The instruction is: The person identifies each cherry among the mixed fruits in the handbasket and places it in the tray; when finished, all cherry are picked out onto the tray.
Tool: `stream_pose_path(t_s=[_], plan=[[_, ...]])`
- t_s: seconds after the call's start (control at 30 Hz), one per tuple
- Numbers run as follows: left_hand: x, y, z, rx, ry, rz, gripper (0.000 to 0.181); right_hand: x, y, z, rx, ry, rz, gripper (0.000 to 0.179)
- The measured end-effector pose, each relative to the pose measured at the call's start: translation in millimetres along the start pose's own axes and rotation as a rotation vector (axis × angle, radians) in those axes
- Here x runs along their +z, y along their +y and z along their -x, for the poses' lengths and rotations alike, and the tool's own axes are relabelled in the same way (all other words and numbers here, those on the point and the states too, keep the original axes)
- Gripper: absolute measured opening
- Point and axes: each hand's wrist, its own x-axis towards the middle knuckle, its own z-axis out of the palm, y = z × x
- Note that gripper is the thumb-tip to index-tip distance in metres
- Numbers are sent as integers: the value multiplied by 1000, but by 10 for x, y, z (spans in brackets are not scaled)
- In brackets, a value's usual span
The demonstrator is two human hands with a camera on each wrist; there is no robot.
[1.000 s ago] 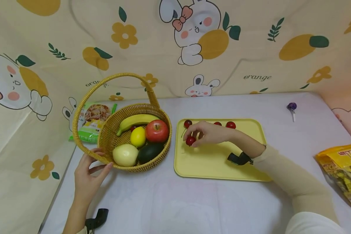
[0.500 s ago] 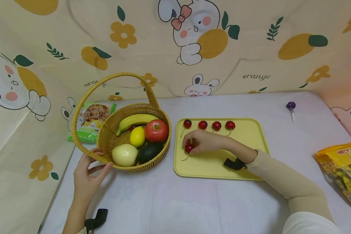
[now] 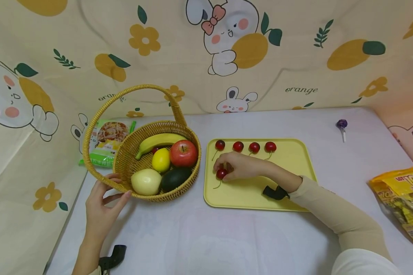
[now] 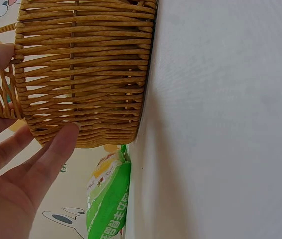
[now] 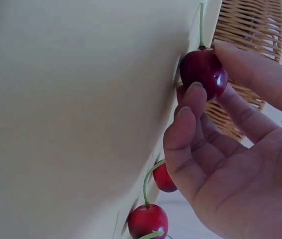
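Observation:
My right hand pinches a dark red cherry between thumb and fingers, low over the left part of a yellow tray. In the right wrist view the cherry has its green stem pointing up, away from the palm. Several more stemmed cherries lie in a row along the tray's far side. My left hand holds a wicker basket where its handle meets the rim, fingers and thumb on either side. Inside are a banana, a lemon, an apple, a pale round fruit and a dark green fruit.
A green food packet lies behind the basket at the left. To the right are a purple lollipop and a yellow snack bag. Patterned cloth walls close off the table's back and sides.
My right hand has drawn the cherry toward the near side of the tray, uncovering the row behind, and has since stayed nearly still. My left hand has kept its place on the basket.

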Motion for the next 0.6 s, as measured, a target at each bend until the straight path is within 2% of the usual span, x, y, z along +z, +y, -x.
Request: stream_pose_path(t_s=[0.27,0.47,0.6], plan=[[15,-1,-16,3,1,3,41,-22,1,42,14,29,11,28],[19,-5,-11,9,0,11,40,-177,-116,62,25,86,55,29],[6,-10,-1,24,7,13,40,-317,-276,-28,-43,109,97,20]])
